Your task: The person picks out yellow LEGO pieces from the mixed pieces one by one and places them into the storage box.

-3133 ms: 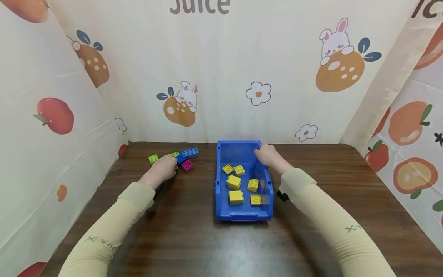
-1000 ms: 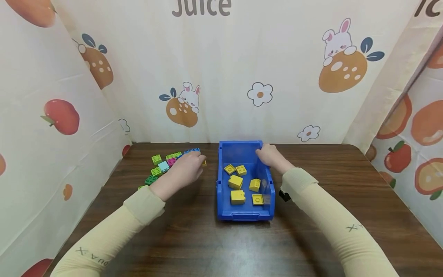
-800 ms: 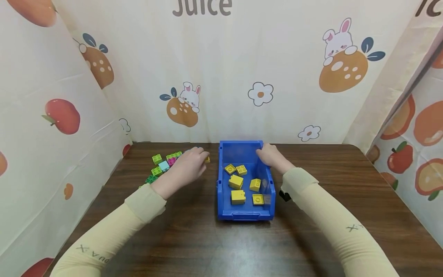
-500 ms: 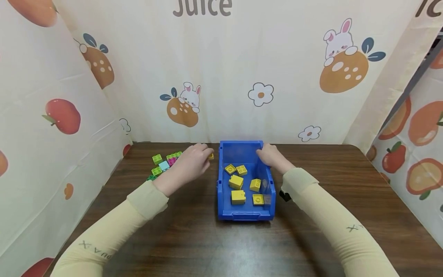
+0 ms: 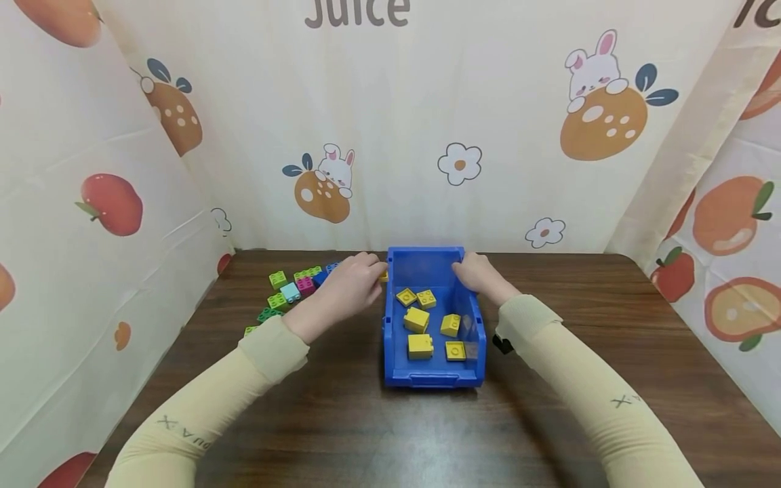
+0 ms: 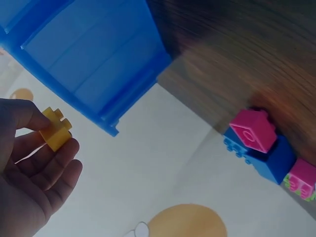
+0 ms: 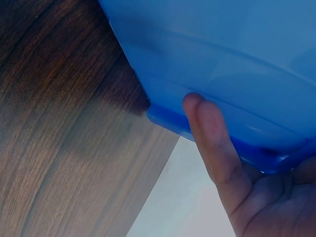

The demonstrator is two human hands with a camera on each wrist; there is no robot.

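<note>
A yellow toy building brick [image 6: 57,131] is pinched between the thumb and fingers of my left hand [image 5: 350,288]. That hand hovers just outside the left wall of a blue plastic bin [image 5: 434,381], near its back corner. In the head view only a sliver of the brick shows past the fingers. My right hand [image 5: 480,274] grips the bin's right rim toward the back; in the right wrist view its fingers [image 7: 217,133] lie against the outer wall. Several yellow bricks [image 5: 419,346] lie spread over the bin floor.
A loose pile of green, pink, light blue and blue bricks, including a light blue brick [image 5: 290,292], lies at the back left of the brown wooden table [image 5: 342,420]. My left forearm covers part of it. A printed curtain [image 5: 390,122] rises behind the table.
My left hand has left the brick pile and moved right to the bin's side, bringing the yellow brick along. The right hand, the bin and the bricks inside stay in place.
</note>
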